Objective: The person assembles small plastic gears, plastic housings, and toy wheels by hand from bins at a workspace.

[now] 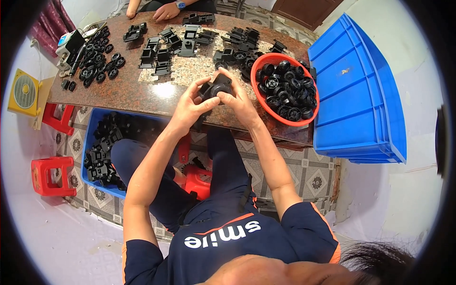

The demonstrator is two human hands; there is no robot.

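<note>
- My left hand [191,103] is half curled, fingers and thumb gripping one side of a black plastic chassis part [205,90] above the table's near edge
- My right hand [236,99] curves round the other side, its thumb against a black wheel [221,89] on the face of that part
- Below the near edge, by my left leg, a blue crate [85,164] holds a heap of black plastic parts [100,156]
- Near the right end of the table [126,98], a round red basket [290,123] is piled with black wheels [290,90]
- Just beyond the right edge stands a large blue bin [354,99], taller than the basket
- Toward the left edge, loose black wheels [99,59] lie scattered
- Across the middle, out past my hands, more black chassis parts [187,46] sit on and around a pale speckled panel [183,71]
- At the far edge rests a co-worker's hand [166,12], a watch [181,5] on the wrist
</note>
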